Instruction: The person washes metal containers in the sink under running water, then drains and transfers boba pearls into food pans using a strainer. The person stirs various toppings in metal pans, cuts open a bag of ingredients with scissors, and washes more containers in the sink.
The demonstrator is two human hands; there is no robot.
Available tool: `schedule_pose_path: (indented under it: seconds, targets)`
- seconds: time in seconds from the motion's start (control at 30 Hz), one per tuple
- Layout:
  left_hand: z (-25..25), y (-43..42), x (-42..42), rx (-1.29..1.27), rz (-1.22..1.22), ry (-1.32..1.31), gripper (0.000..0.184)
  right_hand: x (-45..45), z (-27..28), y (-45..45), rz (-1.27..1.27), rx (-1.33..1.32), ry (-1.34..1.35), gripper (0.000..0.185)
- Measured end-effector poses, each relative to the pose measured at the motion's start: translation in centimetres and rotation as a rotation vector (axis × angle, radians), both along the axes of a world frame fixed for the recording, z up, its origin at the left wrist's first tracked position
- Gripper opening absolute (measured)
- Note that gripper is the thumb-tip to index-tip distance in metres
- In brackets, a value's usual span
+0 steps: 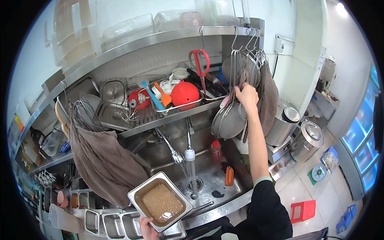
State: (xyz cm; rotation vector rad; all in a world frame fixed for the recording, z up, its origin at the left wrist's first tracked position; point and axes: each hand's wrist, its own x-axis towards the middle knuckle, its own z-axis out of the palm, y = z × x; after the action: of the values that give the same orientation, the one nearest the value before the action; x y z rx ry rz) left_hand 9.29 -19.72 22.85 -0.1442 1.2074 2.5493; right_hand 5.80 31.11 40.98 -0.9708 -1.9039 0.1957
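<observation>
My left hand [148,228] grips the near rim of a square metal pan [138,200], its fingers closed on the edge. Inside the pan are many small round pale balls [162,201] in brownish liquid. My right hand [247,96] is raised to the hooks at the right end of the shelf, its fingers closed among the handles of hanging mesh strainers [231,121]; which handle it holds is hidden. Below, water runs from a white-tipped faucet [189,154] into the steel sink [208,180], just right of the pan.
The steel shelf [160,119] carries a red strainer bowl [185,94], spatulas and lids. Red scissors [199,64] hang above. Brown cloths [104,164] hang at left. An orange-handled brush [229,176] lies in the sink. A red stool [303,211] stands on the floor.
</observation>
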Motion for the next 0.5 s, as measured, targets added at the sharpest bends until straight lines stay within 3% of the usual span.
schedule_pose_path:
  seconds: [0.03, 0.17, 0.27, 0.4, 0.5]
  targets:
    - [-0.2, -0.1, -0.1, -0.011, 0.008, -0.004, 0.051, 0.1, -0.2, 0.5, -0.001, -0.054, -0.177, 0.024]
    - [-0.2, -0.3, -0.1, -0.021, 0.012, -0.026, 0.051, 2.0, 0.5, 1.3, 0.195, 0.072, -0.017, 0.022]
    - [0.0, -0.2, 0.0, -0.019, -0.004, 0.001, 0.051, 3.7, 4.1, -1.0, 0.48, -0.065, 0.232, 0.022]
    - [-0.4, 0.0, 0.2, -0.025, 0.011, 0.028, 0.051, 1.5, 4.6, -3.3, 0.776, 0.039, 0.2, 0.02]
    - [-0.6, -0.2, 0.3, -0.017, 0.025, 0.023, 0.051, 0.7, 4.0, -4.1, 0.736, -0.016, 0.078, 0.02]
